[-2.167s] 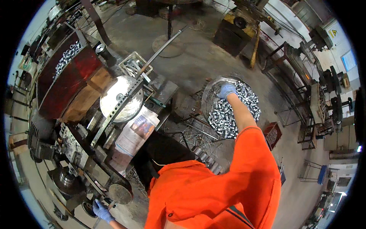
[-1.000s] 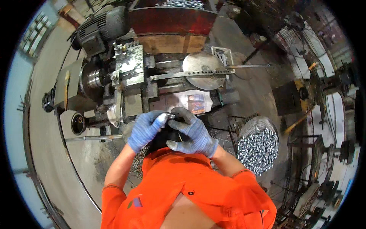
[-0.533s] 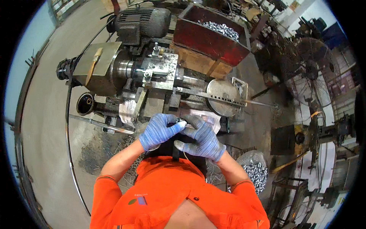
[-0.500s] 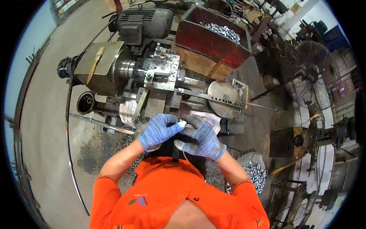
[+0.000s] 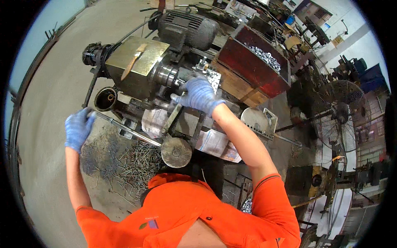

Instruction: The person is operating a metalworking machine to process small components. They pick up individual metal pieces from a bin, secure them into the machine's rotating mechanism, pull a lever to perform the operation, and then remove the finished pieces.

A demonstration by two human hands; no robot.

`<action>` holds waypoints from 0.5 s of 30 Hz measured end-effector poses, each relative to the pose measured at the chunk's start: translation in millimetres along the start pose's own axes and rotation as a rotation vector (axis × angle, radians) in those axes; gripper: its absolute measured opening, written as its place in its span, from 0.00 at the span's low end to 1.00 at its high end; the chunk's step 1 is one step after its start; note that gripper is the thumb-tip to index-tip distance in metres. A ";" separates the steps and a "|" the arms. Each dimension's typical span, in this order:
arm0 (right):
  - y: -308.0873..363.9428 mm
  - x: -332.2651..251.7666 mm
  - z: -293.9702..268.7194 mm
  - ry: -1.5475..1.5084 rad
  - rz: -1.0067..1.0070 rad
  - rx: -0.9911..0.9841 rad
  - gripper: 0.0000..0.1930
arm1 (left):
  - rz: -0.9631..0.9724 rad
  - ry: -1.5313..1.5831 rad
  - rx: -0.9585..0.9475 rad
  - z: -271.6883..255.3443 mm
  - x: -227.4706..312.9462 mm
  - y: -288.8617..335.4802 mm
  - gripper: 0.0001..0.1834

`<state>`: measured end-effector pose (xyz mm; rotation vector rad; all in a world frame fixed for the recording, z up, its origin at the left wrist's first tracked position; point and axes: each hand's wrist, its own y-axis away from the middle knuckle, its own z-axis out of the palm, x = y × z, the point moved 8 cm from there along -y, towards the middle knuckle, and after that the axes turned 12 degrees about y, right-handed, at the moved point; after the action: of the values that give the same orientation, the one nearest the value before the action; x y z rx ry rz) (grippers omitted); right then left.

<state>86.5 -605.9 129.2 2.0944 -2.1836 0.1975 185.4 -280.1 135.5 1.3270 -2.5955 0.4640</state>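
Observation:
My left hand (image 5: 78, 129), in a blue knit glove, is out to the left at the near end of a long metal rod (image 5: 128, 131). Its thumb stands apart from the fingers; whether the fingertips touch the rod I cannot tell. My right hand (image 5: 197, 96), gloved alike, reaches over the metal tool slide (image 5: 213, 78), beside the shiny round spindle (image 5: 167, 75). The right thumb is spread away from the fingers. No held thing shows there, though the glove covers part of the slide. A round metal disc (image 5: 176, 152) sits at the rod's right end.
A wooden-handled brush (image 5: 133, 62) lies on the machine's housing (image 5: 120, 68), near the motor (image 5: 188, 29). Behind is a red bin (image 5: 252, 62) with small metal parts (image 5: 264, 58). Metal scrap (image 5: 138, 165) covers the floor below. A fan (image 5: 341, 111) stands right.
My hands have parted from around a small dark piece. The left went out to the rod, the right up to the tool slide. That piece no longer shows. The view has shifted.

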 end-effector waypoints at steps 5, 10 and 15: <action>-37.8 2.3 30.6 -0.019 0.047 -0.147 0.32 | -0.222 -0.087 0.062 0.3 -125.5 72.9 0.17; -42.8 8.6 34.1 -0.133 0.099 -0.085 0.30 | -0.548 0.240 -0.045 45.5 -187.0 119.7 0.21; -45.8 5.8 28.6 -0.155 0.043 0.001 0.26 | -0.560 0.207 -0.036 51.7 -158.1 117.5 0.23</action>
<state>132.3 -618.3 102.8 2.1311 -2.3156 0.0411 180.5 -114.8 16.7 1.7909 -1.9421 0.4218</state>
